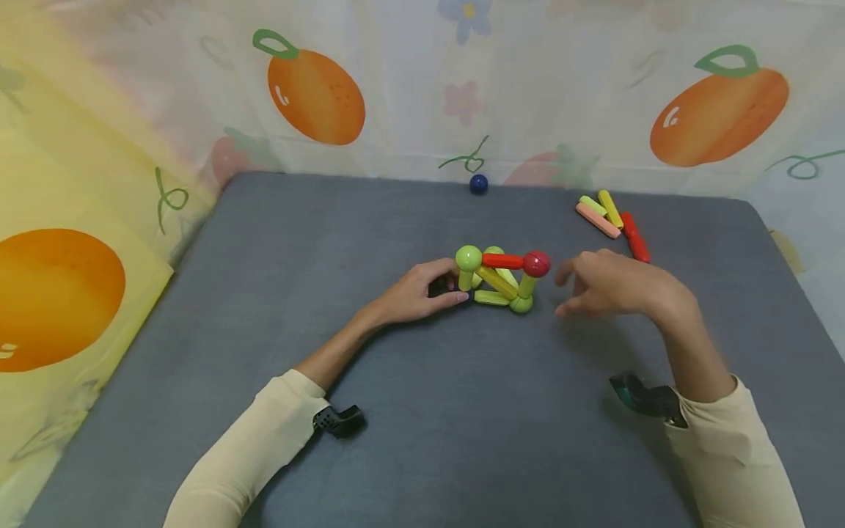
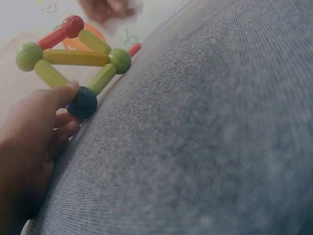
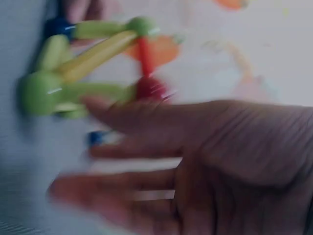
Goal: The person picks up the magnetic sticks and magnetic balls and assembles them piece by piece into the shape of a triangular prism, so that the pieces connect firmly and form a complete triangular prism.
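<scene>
A small frame of magnetic sticks and balls stands mid-table. Its front has a light-green ball (image 1: 469, 258) at upper left, a red ball (image 1: 537, 264) at upper right and a red stick (image 1: 502, 261) between them. A yellow stick (image 1: 495, 281) slants down to a green ball (image 1: 521, 304) at the lower right corner. My left hand (image 1: 417, 295) pinches the dark blue ball (image 2: 84, 104) at the lower left corner, thumb in front. Just right of the frame, apart from it, my right hand (image 1: 617, 284) hovers with fingers loosely extended and nothing held; it is blurred in the right wrist view.
Behind the right hand lie loose sticks: a pink stick (image 1: 598, 221), a yellow stick (image 1: 610, 209), a light-green stick (image 1: 593, 205) and red sticks (image 1: 635, 237). A blue ball (image 1: 478, 184) sits at the table's back edge, before a fruit-printed cloth (image 1: 409, 88).
</scene>
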